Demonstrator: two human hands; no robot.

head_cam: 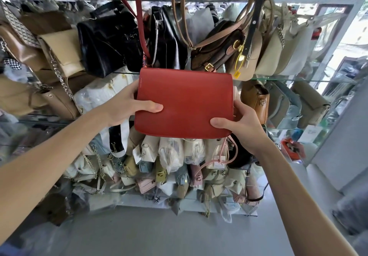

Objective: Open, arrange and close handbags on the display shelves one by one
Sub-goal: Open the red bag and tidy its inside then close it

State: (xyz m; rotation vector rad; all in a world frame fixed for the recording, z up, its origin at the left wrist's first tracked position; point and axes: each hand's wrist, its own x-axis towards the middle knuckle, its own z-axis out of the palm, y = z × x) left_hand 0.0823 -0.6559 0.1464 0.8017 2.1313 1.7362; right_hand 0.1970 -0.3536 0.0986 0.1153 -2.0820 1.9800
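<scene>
**Red bag held in both hands before the shelves**

A red bag (184, 102) is held up in the air in front of the glass shelves (298, 80), its plain flat face turned to the camera. The left hand (127, 106) grips its left edge — thumb laid across the front, the other fingers hidden behind. The right hand (242, 128) grips the lower right corner, thumb pressed on the front near the bottom edge, fingers curled round the side and back. The bag sits a little tilted, its right side lower than its left.

A dark red strap (139, 20) hangs down from the shelf above and runs behind the bag's top edge (whether it belongs to the bag cannot be told).

Behind, the shelves are crowded. Two black bags (107, 38) stand just above the red one, a brown bag (217, 50) with a gold buckle to their right, and beige bags (61, 50) with a chain to their left. Below the red bag lies a row of small pale bags (171, 152) — some in clear wrapping. A tan bag (256, 100) stands just right of the right hand.
</scene>
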